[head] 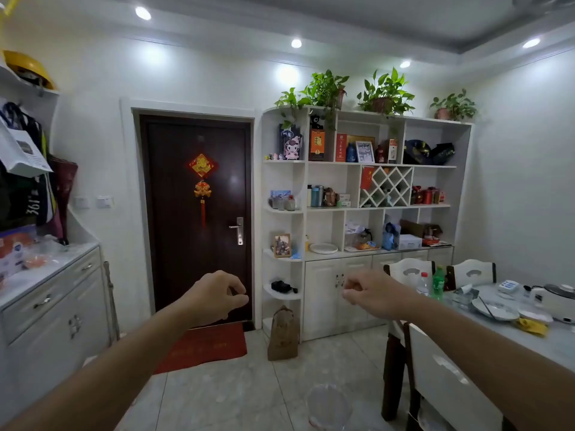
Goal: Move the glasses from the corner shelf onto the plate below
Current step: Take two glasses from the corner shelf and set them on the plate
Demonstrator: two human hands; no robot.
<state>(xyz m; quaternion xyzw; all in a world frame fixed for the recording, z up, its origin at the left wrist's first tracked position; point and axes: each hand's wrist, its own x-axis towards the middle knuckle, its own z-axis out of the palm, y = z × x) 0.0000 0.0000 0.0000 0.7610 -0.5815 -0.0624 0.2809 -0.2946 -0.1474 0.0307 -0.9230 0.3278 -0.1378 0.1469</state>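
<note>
Several small glasses [283, 203] stand on a rounded corner shelf [284, 210] at the left end of the white wall unit. A white plate [323, 248] lies on the unit's counter, lower and to the right of that shelf. My left hand [217, 298] and my right hand [370, 293] are stretched out in front of me, well short of the unit. Both have their fingers curled in loosely and hold nothing.
A dark door [196, 213] with a red mat [202, 346] is left of the unit. A brown bag [283, 334] stands on the floor at the unit's foot. A dining table [553, 343] with chairs [448, 384] fills the right. A white sideboard [53, 300] lines the left wall.
</note>
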